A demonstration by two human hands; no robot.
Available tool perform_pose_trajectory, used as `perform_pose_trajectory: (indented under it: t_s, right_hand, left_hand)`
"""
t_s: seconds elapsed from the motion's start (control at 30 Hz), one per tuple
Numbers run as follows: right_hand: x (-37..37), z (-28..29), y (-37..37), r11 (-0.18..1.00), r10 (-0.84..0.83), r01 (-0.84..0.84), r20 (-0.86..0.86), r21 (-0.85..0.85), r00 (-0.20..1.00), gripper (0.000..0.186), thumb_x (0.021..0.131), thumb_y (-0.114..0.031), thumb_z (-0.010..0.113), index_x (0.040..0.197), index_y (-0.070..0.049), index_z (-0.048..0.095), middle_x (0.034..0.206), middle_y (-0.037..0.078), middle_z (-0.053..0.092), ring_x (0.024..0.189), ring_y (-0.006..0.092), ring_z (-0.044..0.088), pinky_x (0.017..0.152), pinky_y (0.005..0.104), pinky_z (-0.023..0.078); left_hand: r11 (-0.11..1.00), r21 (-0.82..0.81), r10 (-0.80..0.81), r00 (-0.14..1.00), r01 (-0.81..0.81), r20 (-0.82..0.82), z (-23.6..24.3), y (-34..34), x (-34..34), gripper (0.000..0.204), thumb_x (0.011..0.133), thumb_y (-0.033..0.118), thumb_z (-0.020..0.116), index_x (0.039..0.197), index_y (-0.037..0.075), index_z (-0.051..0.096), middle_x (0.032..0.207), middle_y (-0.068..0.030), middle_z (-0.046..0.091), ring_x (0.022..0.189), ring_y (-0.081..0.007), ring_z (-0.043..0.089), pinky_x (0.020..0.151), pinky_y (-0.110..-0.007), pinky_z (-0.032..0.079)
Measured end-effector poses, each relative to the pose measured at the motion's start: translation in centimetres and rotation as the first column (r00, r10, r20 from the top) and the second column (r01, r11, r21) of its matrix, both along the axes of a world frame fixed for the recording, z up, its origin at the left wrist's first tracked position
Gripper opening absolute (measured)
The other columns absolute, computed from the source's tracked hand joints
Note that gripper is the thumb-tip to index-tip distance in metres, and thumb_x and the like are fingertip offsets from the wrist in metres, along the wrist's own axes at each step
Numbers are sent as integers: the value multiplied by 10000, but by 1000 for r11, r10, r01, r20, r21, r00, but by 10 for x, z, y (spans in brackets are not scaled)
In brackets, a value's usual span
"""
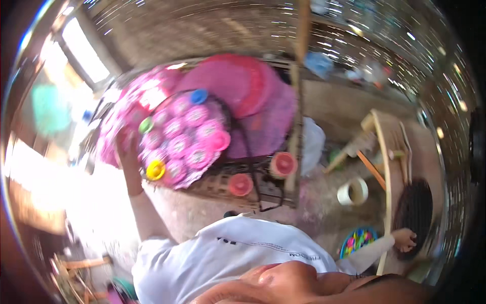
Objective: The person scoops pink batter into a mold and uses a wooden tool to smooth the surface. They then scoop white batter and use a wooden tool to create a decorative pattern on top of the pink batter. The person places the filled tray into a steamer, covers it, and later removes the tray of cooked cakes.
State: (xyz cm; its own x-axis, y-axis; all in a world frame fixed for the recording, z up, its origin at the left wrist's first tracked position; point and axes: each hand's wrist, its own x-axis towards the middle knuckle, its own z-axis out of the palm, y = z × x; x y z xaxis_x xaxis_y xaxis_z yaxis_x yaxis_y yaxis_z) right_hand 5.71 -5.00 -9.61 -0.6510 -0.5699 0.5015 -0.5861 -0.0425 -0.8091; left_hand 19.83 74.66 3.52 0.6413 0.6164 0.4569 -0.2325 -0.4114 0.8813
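Note:
At the left, my left hand (125, 144) reaches to the near left edge of a round cluster of pink rosettes with pale centres (178, 145), beside a pink heap (114, 134). Blur and glare hide how its fingers lie. On the cluster sit a blue ring-shaped piece (199, 96), a green one (146, 125), a yellow one (155, 169) and a bright pink one (219, 140). Far to the right, my right hand (405, 239) has its fingers curled at the near end of a dark, ribbed, oval bundle (416, 215), which lies on a wooden bench (380, 167).
Flat pink sheets (266, 129) cover the slatted table behind the cluster. Two red-topped round containers (283, 164) stand at its front right. A white bucket (353, 191) and a basin of colourful small pieces (358, 241) are on the floor near the bench. Wooden frames (81, 266) stand lower left.

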Motion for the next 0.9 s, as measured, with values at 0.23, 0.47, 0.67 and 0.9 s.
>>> perform_pose_trajectory:
  t_s: [0.23, 0.47, 0.67, 0.9]
  right_hand:
    - [230, 111, 260, -496, 856, -863, -223, -95, -467, 378, 915, -277, 434, 1148, 7, 525, 1155, 108, 533, 1050, 211, 521, 905, 315, 384]
    - [346, 116, 573, -930, 89, -231, -435, 286, -896, 412, 751, -235, 662, 1085, -26, 542, 1063, 152, 540, 961, 320, 552, 829, 382, 440]
    - [407, 58, 666, -643, 265, -537, -499, 546, -825, 590, 668, -368, 695, 1126, -30, 537, 1159, 264, 488, 1031, 359, 522, 894, 397, 418]
    - [433, 60, 638, -851, 463, -403, 120, 337, -878, 537, 696, -381, 698, 1088, -34, 581, 1004, 189, 611, 922, 285, 596, 801, 347, 463]
  left_hand:
    - [640, 755, 389, 907, -141, -161, 13, 36, 2, 518, 712, 339, 683, 1162, 159, 500, 1141, -129, 483, 1079, -329, 422, 914, -471, 317]
    - [638, 730, 349, 752, 246, -559, -23, 106, 77, 777, 613, 507, 688, 1258, 182, 401, 1298, -188, 328, 1190, -402, 299, 932, -517, 275]
    - [705, 624, 292, 664, 337, -688, -48, 124, 109, 855, 580, 566, 685, 1289, 191, 392, 1325, -202, 321, 1222, -417, 293, 954, -562, 271]
    - [816, 529, 173, 774, 234, -609, -70, 146, 124, 533, 618, 503, 669, 1034, 176, 610, 1052, -143, 554, 935, -315, 577, 806, -398, 473]
